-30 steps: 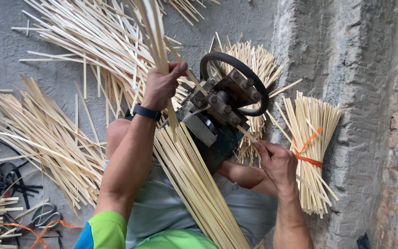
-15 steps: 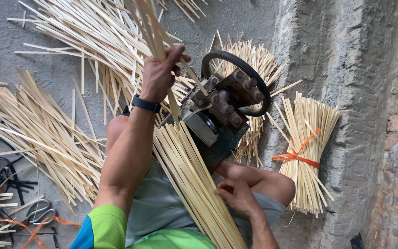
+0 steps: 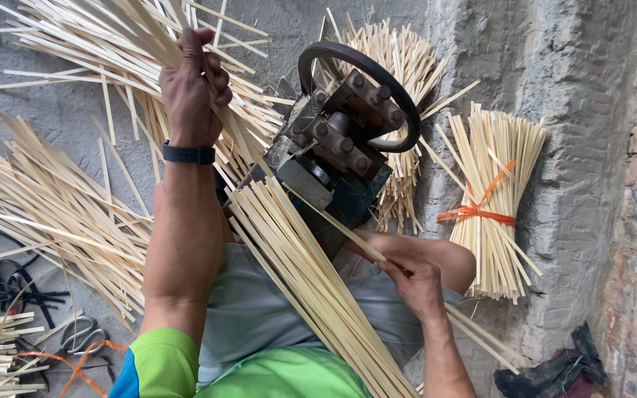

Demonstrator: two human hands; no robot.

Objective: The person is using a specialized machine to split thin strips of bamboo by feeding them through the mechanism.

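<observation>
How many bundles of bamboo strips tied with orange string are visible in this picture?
1. The tied bundle leans against the rough wall on the right, beside the hand-wheel machine. The other strips lie loose; more tied bundles may be hidden beneath them.

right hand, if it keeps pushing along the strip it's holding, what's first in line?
Probably the small dark metal machine with the black ring wheel. The right hand pinches a single thin pale bamboo strip that runs up-left to the machine's lower end. Nothing else shows between them, though depth is hard to judge from above.
</observation>
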